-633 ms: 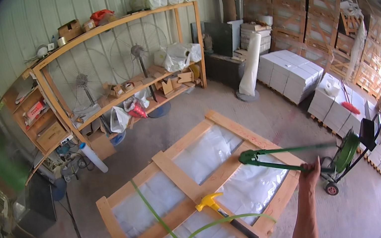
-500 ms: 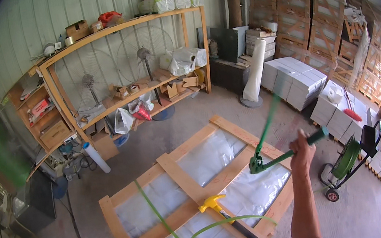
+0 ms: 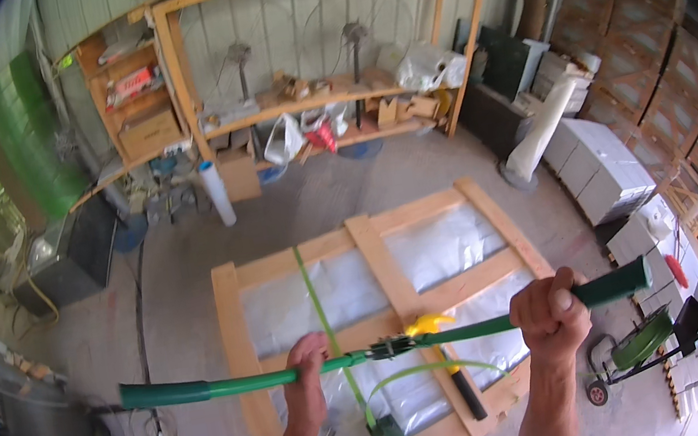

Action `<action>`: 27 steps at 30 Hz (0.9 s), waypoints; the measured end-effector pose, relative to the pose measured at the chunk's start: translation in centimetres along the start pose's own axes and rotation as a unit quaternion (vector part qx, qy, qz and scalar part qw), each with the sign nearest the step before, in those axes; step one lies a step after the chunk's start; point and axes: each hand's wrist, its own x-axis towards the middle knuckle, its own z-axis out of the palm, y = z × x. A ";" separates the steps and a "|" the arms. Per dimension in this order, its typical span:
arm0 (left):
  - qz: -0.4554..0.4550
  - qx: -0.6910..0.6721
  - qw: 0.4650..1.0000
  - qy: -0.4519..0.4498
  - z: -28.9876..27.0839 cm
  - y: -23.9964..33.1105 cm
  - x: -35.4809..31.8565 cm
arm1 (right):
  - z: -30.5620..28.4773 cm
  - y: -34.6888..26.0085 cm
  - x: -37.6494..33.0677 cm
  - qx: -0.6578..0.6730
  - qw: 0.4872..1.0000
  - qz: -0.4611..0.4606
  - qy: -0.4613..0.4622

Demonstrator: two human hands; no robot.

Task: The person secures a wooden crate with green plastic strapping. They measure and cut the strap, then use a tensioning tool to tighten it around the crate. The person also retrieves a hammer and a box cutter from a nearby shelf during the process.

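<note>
The long-handled green tool point(image 3: 389, 348) is held above the wooden crate point(image 3: 385, 269), and in the head view it spans much of the crate's near half. Its two arms are spread almost into one line, so the long axis runs left to right, the right end a shade higher. The head sits between the hands; which way its bite points I can't tell. The right hand point(image 3: 552, 318) has its fingers clenched round one arm, just inside the thick end; the left hand's point(image 3: 304, 373) fingers grasp the other arm closer in — fingertips hard to make out. I'd judge the step in hand as opening the tool wide; the next move calls for two firm grips — and care near the hammer point(image 3: 465, 394) and green strap point(image 3: 317, 302) beneath.
</note>
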 end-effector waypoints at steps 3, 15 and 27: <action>0.019 -0.112 0.987 0.112 -0.9 1.9 -0.4 | 0.6 4.2 -0.7 0.130 0.987 0.073 0.066; -0.004 -0.143 0.976 0.167 -5.6 2.7 -0.3 | 0.9 21.5 -6.8 -0.029 0.896 0.333 0.292; -0.088 -0.251 0.941 0.210 -10.7 -1.6 -2.9 | -7.2 24.8 -12.7 0.087 0.728 0.451 0.509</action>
